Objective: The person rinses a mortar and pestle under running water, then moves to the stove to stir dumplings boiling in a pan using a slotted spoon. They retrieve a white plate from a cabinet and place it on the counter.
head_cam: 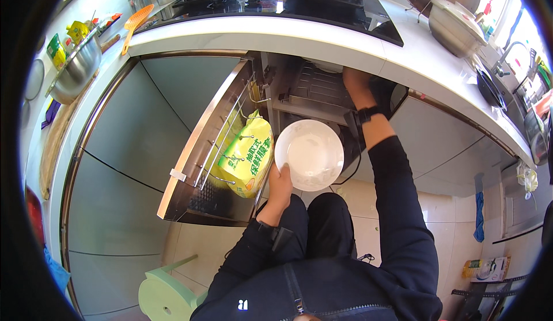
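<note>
My left hand (281,188) grips the near-left rim of a white bowl (309,154), thumb on the inner edge. The bowl is held above my knees, and its inside faces up. My right hand (357,81) reaches into the open lower cabinet (276,79) under the counter; its fingers are hidden below the counter edge. Beside that hand, a pale dish (326,66) shows partly at the back of a metal rack (317,83). Whether the right hand touches the dish or holds anything cannot be seen.
A pulled-out drawer (207,148) with wire rails holds a yellow-green package (250,157) to my left. Above the cabinet, the white counter (276,29) carries a black gas hob (276,3). A green plastic stool (168,295) stands at lower left. A black cable (356,165) hangs near my right wrist.
</note>
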Demonstrator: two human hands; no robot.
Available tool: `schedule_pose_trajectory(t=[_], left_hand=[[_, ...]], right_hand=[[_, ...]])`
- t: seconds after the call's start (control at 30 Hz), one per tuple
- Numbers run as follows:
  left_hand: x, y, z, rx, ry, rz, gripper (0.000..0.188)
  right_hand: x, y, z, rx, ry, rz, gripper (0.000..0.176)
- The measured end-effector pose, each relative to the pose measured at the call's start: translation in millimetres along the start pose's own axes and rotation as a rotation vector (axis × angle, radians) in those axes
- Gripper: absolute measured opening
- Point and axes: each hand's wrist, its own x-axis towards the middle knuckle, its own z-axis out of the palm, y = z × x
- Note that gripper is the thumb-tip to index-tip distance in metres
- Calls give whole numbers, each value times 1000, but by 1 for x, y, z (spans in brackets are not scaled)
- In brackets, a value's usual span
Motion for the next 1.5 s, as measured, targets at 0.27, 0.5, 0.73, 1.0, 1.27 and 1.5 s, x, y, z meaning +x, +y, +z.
schedule_pose_trajectory(t=[0.27,0.5,0.73,1.0,1.27,1.5], left_hand=[[5,-12,8,-134,19,-129,36],[4,-23,9,-284,-47,-144,47],[-6,-15,10,-433,-104,-164,54],[-10,-12,15,-404,-202,-149,48],[-16,-15,11,-389,-125,-144,43],[-22,-18,-2,-314,-72,-166,42]], right_hand=[[-52,-57,-152,224,-88,-168,48],[-79,-73,-204,630,-382,304,17],[-98,-58,-203,632,-728,674,24],[-108,-60,-198,553,-805,529,39],[-77,-49,-166,226,-991,248,38],[-2,3,-14,25,-136,-10,35]])
